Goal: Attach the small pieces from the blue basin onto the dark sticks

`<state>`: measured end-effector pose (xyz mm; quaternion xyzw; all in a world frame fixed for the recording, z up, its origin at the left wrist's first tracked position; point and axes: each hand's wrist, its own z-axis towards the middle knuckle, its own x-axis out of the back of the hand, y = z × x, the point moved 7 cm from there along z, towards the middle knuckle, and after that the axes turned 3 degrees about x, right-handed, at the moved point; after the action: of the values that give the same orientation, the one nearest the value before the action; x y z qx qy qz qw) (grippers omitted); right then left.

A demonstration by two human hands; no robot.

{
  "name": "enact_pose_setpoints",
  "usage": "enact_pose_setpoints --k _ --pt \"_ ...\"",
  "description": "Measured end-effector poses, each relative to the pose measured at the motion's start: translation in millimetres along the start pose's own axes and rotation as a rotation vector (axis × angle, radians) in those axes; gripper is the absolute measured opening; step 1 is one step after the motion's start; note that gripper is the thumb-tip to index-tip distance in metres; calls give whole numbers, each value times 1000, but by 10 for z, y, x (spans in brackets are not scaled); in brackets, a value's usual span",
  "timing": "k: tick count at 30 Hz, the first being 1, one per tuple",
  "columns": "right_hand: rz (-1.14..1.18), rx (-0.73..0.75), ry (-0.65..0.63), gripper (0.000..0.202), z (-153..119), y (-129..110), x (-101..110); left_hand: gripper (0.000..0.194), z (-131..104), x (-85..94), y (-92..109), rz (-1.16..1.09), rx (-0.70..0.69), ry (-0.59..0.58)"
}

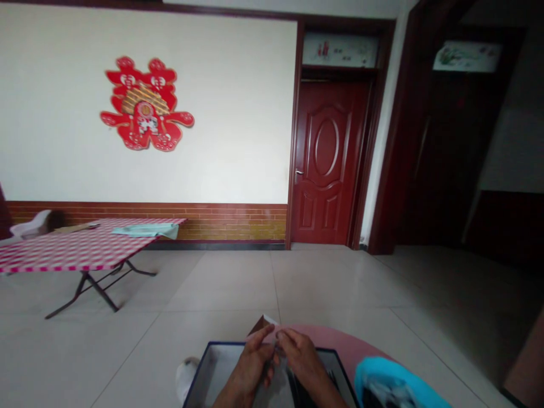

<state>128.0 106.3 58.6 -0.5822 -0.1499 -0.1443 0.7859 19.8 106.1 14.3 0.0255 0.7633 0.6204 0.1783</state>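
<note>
My left hand (254,362) and my right hand (300,356) meet fingertip to fingertip above a shallow blue-rimmed tray (212,362) with a pale inside. Both hands are closed, thumbs against curled fingers. Whatever they pinch is too small and blurred to name. Under my right forearm, dark slim items (297,391) lie in the tray, partly hidden. Just beyond my fingertips stands a small open box (262,323), brown and white. The tray rests at a round pink tabletop (340,338).
Right of the tray is a bright blue container (382,368) with greyish, unclear contents. A white object (185,378) sits left of the tray. Further left stands a folding table (76,252) with a checked cover and a pale green cloth (147,229). A red door (327,164) is behind.
</note>
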Motion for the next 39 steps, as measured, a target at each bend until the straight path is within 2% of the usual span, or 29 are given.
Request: enact_pose_setpoints --k 4,6,8,10,13,16,18,20,21,23,25,29,33,36,38,39 --pt "201 -137 -21 27 -89 178 -76 64 -20 -30 28 142 -25 -13" --pt "281 -161 -20 26 -124 203 -47 54 -15 -45 54 232 -65 -23" --pt "345 -163 38 28 -124 221 38 38 -23 -74 127 356 -177 -45" --pt "385 -161 160 30 -104 264 170 35 -57 -100 220 506 -315 -42" --pt "321 -165 309 34 -79 330 338 37 -111 -96 307 722 -421 29" --pt "38 -49 369 31 -79 198 456 34 -143 -83 334 920 -453 96" --pt "-213 144 293 29 -98 -38 438 32 -169 -77 351 1037 -487 145" --pt "-443 318 87 26 -152 -241 306 29 -202 -95 367 1121 -527 172" --pt "-537 360 -31 24 -192 -291 234 28 -220 -122 370 1151 -545 160" --pt "-677 372 -209 22 -276 -318 147 27 -260 -207 369 1196 -579 91" --pt "-772 327 -295 24 -342 -295 143 25 -305 -304 369 1227 -607 4" --pt "-910 242 -340 25 -443 -247 296 23 -347 -375 351 1293 -615 -91" --pt "-985 138 -269 24 -513 -197 579 25 -272 -187 314 1272 -600 25" --pt "-966 41 -247 23 -580 -66 645 36 -184 -10 306 1102 -629 152" --pt "-925 2 -240 29 -627 56 586 34 -119 91 317 887 -622 203" --pt "-902 -7 -236 33 -647 118 539 32 -70 149 305 729 -565 210"
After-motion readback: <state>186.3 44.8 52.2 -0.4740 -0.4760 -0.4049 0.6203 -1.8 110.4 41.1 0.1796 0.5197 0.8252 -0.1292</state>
